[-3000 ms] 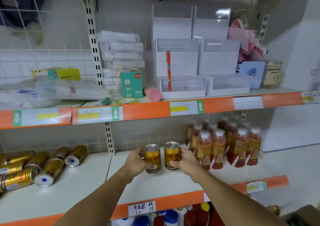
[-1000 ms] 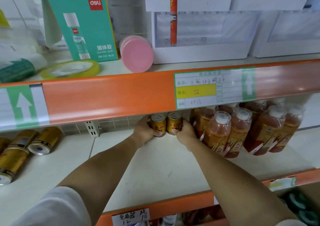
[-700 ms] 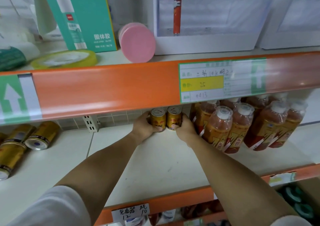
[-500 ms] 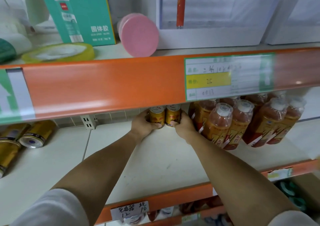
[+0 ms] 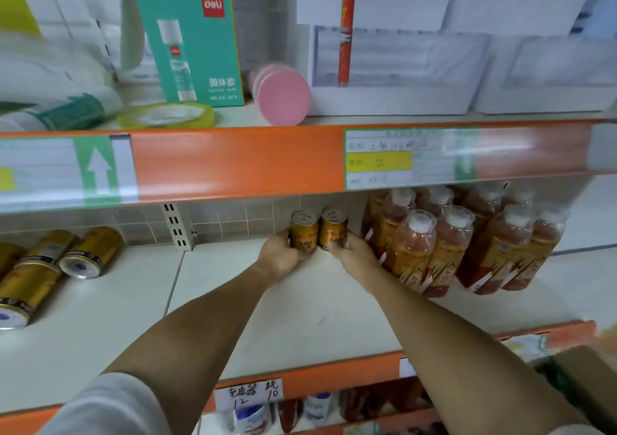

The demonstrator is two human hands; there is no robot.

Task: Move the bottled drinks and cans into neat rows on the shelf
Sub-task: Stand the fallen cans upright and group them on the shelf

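Observation:
Two gold cans stand upright side by side at the back of the white shelf [image 5: 300, 317], close to the tiled wall. My left hand [image 5: 280, 256] grips the left can [image 5: 303, 234]. My right hand [image 5: 354, 256] grips the right can [image 5: 334, 231]. Just to the right stand several amber bottled drinks [image 5: 460, 244] with white caps, grouped in rows. On the shelf's left part, several gold cans [image 5: 50, 267] lie on their sides.
The orange shelf edge [image 5: 233, 164] of the upper shelf hangs low over the cans. On it sit a teal glue box [image 5: 190, 43], a pink roll [image 5: 283, 99], tape and white bins. A lower shelf below holds more bottles [image 5: 250, 418].
Both hands have carried the two cans from the shelf's front to its back wall, beside the bottles. My head moved closer and lower.

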